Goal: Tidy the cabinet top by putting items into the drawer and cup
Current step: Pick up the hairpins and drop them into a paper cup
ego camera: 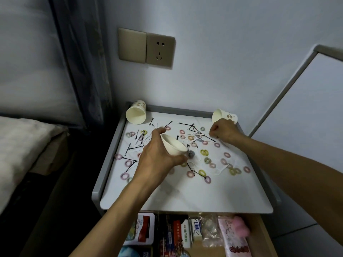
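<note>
one plain white paper cup (173,145), tilted, gripped by left hand (157,158); right hand (223,131) curled, contents unclear.

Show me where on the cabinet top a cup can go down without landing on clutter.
Bare: the front strip of the cabinet top, between the scatter and the open drawer. Crowded: middle and back, strewn with hair ties and bobby pins; a tipped cup fills the back-left corner, another cup the back-right.

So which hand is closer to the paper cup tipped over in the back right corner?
Right. The right hand sits just in front of that patterned white paper cup; the left hand is farther off mid-top, gripping a second white paper cup.
</note>
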